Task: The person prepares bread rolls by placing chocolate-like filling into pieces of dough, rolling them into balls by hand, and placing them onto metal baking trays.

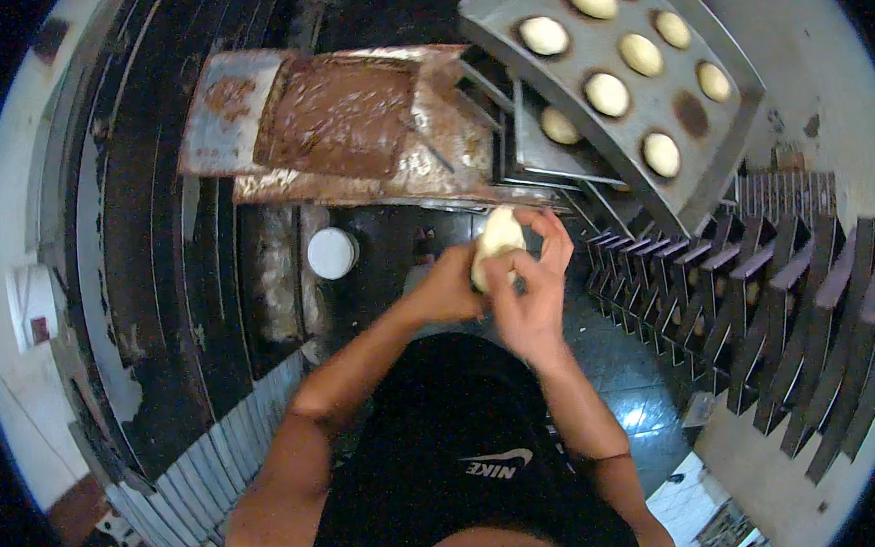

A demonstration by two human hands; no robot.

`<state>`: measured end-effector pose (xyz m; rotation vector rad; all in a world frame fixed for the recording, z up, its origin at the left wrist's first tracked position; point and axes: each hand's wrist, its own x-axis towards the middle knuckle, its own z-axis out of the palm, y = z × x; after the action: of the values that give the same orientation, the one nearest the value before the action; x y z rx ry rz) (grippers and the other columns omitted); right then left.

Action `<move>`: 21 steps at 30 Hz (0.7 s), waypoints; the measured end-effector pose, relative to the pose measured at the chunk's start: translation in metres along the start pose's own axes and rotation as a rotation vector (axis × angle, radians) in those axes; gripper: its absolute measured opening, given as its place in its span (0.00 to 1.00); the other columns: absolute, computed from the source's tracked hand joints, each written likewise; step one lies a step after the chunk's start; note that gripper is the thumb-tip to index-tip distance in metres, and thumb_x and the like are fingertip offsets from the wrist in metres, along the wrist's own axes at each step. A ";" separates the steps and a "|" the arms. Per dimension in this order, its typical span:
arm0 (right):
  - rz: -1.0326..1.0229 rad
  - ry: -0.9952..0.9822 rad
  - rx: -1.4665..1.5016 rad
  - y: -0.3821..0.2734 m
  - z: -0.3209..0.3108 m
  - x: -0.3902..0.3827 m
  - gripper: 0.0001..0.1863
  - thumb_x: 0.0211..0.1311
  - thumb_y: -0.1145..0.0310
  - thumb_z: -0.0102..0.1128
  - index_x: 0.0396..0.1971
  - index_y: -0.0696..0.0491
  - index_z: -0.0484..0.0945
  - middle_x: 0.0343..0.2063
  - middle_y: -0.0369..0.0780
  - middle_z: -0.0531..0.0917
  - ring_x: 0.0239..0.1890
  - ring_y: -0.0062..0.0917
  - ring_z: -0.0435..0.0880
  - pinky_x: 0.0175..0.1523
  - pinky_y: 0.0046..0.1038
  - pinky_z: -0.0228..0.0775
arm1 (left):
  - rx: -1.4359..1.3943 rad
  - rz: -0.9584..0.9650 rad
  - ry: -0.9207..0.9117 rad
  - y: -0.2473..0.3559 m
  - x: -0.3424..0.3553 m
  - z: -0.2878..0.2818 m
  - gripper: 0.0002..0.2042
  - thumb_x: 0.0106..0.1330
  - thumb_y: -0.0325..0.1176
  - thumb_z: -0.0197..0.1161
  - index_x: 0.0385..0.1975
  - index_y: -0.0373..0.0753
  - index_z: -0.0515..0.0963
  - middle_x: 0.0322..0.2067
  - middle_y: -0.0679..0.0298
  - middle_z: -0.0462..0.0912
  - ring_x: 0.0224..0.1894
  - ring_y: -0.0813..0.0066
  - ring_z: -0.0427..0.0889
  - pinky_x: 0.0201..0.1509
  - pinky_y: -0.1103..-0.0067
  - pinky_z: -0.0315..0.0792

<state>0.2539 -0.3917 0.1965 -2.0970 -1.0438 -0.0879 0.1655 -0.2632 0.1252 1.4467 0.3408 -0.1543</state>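
In front of my chest I hold a pale oval bun (500, 232). My left hand (451, 286) is wrapped round its left side and underside. My right hand (531, 298) is closed at the bun's near right side, thumb and forefinger bent against it and the other fingers curving over its far end. Ahead to the right, a metal baking tray (591, 154) carries several similar buns (642, 54), with a bare dark stain among them. Ahead to the left lies a shallow pan (230, 71) of glossy brown chocolate-like spread (343, 114).
Beneath the tray, another tray (541, 157) holds a bun (560, 126). A thin dark tool (431, 152) lies beside the spread. On the floor stands a white bucket (333, 253). A metal rack (759, 294) with many slanted shelves runs along the right; dark metal panels (178, 289) line the left.
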 end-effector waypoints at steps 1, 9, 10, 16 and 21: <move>0.039 -0.010 0.205 -0.014 0.010 0.000 0.10 0.63 0.66 0.69 0.33 0.56 0.78 0.68 0.49 0.68 0.73 0.42 0.63 0.73 0.48 0.57 | -0.120 0.151 0.254 -0.008 -0.012 0.004 0.35 0.51 0.32 0.82 0.61 0.37 0.74 0.55 0.59 0.84 0.57 0.69 0.82 0.63 0.69 0.74; 0.312 -0.097 0.141 0.111 0.267 0.045 0.31 0.56 0.66 0.76 0.57 0.60 0.72 0.54 0.52 0.80 0.58 0.44 0.79 0.64 0.39 0.69 | 0.090 0.355 0.995 -0.028 -0.033 -0.136 0.25 0.52 0.23 0.81 0.49 0.35 0.76 0.45 0.63 0.79 0.48 0.72 0.80 0.53 0.75 0.76; 0.313 -0.132 -0.044 0.134 0.299 0.049 0.34 0.56 0.64 0.76 0.59 0.60 0.70 0.56 0.55 0.78 0.61 0.49 0.76 0.66 0.43 0.67 | 0.117 0.365 1.068 -0.037 -0.037 -0.162 0.25 0.52 0.23 0.81 0.49 0.35 0.76 0.48 0.62 0.79 0.50 0.72 0.80 0.56 0.76 0.76; 0.092 -0.208 -0.083 0.131 0.328 0.053 0.18 0.61 0.81 0.59 0.51 0.57 0.80 0.44 0.48 0.83 0.44 0.46 0.83 0.52 0.40 0.77 | 0.155 0.197 1.223 -0.090 -0.086 -0.290 0.26 0.52 0.22 0.80 0.51 0.34 0.77 0.48 0.62 0.82 0.50 0.72 0.82 0.57 0.75 0.77; -0.128 -0.699 -0.212 0.023 0.318 0.132 0.22 0.54 0.77 0.60 0.51 0.56 0.81 0.43 0.49 0.83 0.43 0.46 0.85 0.49 0.43 0.80 | 0.087 0.099 1.120 -0.107 -0.113 -0.338 0.27 0.52 0.20 0.79 0.53 0.34 0.76 0.50 0.61 0.81 0.50 0.72 0.82 0.57 0.75 0.77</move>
<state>0.2741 -0.1019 0.0110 -2.3035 -1.6316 0.5297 -0.0199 0.0457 0.0316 1.5163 1.1696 0.7647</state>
